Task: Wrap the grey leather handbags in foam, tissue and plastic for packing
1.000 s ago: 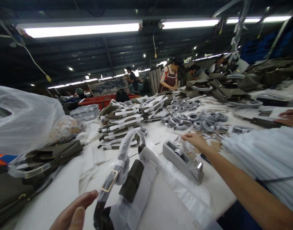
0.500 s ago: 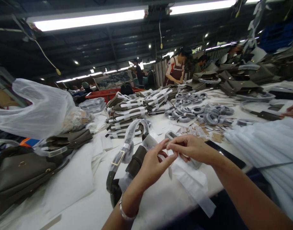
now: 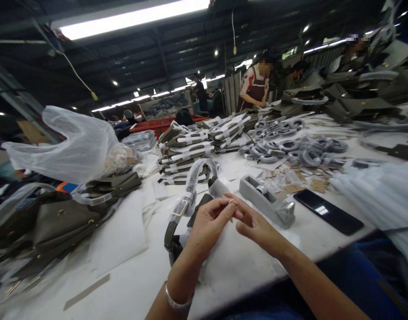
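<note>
My left hand (image 3: 209, 222), with a silver bangle at the wrist, has its thumb and fingers pinched together. A small pale sliver (image 3: 231, 202) shows at their tips, too small to name. My right hand (image 3: 257, 226) meets those fingertips with its fingers stretched out and its thumb apart. Just behind my left hand lies a dark olive handbag (image 3: 196, 209), partly hidden, with a plastic-wrapped strap (image 3: 190, 184) and a gold buckle (image 3: 180, 207) arching up. A grey tape dispenser (image 3: 269, 202) stands beyond my right hand.
A black phone (image 3: 327, 211) lies at the right. Stacked wrapped straps (image 3: 187, 153), coiled straps (image 3: 310, 151) and paper tags (image 3: 297, 178) fill the back. Olive bags (image 3: 64, 226) and a plastic bag (image 3: 77, 142) are at left, white padding (image 3: 374, 186) at right. A person (image 3: 255, 86) stands behind.
The view has swung, shifting the scene rightward. My right thumb has parted from its fingers, and the white strip hanging below my hands no longer shows. The tape dispenser and phone are now uncovered.
</note>
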### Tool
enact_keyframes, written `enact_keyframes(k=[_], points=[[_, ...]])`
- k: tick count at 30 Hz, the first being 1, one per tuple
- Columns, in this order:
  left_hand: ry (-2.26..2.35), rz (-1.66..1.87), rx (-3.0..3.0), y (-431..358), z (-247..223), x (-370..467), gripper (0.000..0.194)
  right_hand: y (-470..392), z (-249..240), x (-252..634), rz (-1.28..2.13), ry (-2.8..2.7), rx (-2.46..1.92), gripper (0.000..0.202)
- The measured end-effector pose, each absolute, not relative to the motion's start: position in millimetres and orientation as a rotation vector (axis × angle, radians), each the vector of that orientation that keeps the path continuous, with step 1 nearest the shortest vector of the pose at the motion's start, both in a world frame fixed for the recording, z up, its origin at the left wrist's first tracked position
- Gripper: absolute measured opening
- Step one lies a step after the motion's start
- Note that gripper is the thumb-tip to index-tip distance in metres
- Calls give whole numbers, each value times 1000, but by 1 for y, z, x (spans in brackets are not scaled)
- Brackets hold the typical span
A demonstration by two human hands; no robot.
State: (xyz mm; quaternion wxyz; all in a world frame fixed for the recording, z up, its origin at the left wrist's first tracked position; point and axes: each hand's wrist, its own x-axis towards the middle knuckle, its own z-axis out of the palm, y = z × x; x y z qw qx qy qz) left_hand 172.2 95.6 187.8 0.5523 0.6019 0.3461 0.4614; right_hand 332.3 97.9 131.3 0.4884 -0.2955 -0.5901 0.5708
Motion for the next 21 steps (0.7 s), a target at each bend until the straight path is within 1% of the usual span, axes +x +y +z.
enact_keyframes(k=[3,7,8,11,15,18,21], points=[[794,1147,1342,84,193,163,26,93,129,315,1356,-1384,-767,67],[868,1255,1345,67,201,139,28,86,130,298,1502,-1212,-715,35],[916,1264,1376,64,202,129,27,85,130,295,1520,-1208,-738,31],[1177,1315,1482,61,197,92,26,85,132,287,1482,-1290,-884,31],[1586,1502,1374,78,169,30,30,93,131,273,1364,-1416,-1058,35],[1684,1523,1241,101,140,-5,29,103,121,259,1324,-1496,-1083,35],[1710,1538,1093,121,114,-22,32,114,109,242,1310,-1561,-1043,35]])
